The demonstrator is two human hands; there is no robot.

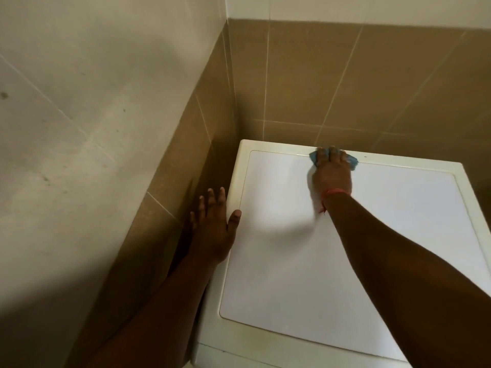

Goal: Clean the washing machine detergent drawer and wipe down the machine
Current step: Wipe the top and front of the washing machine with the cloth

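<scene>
One washing machine [292,261]: left hand [212,229] rests flat on its left edge; right hand [332,173] presses one blue cloth [352,161] at the far edge.

The white top of a washing machine [332,248], set into a tiled corner, carries everything here: a flat glossy panel framed by a cream rim. A blue cloth [350,160] lies on the far edge of the top, against the back rim, pressed down under the right hand [332,176]. The left hand [215,229] rests at the machine's left rim, fingers [210,200] straight and spread, thumb lying on the top.
</scene>
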